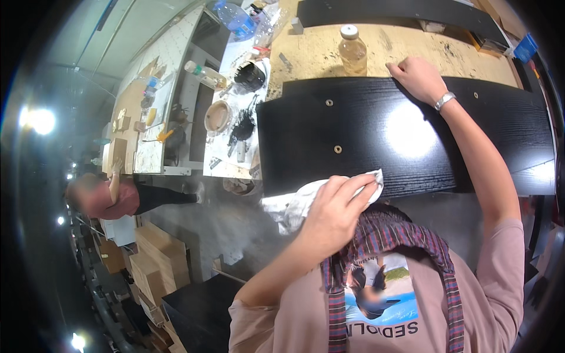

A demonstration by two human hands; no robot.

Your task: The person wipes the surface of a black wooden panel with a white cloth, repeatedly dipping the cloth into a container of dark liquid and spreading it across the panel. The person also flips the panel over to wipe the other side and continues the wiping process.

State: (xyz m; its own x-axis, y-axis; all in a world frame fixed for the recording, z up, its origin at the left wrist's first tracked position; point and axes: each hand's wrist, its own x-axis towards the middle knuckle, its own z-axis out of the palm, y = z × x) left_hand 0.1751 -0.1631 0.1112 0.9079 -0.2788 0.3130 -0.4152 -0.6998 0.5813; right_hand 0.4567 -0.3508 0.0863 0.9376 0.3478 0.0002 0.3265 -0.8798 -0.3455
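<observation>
A glossy black wood-grain panel (300, 126) with small brass-coloured inserts lies across the bench in front of me. My left hand (338, 209) is closed on a white cloth (292, 207), pressed against the panel's near edge. Part of the cloth hangs below that edge. At the far edge rests my right hand (418, 79), its fingers curled in; their undersides are hidden, so what they hold, if anything, does not show. Just left of it, a clear bottle (353, 56) with a white cap and yellowish liquid stands on the light wooden board (394, 44).
Left of the panel, a stained white surface carries a black-coated container (249, 76), a round tub (218, 116) and a lying plastic bottle (206, 75). Another black panel (376, 13) lies at the back. Far left, a person (112, 194) stands by another bench. Wooden boards (159, 253) are stacked lower left.
</observation>
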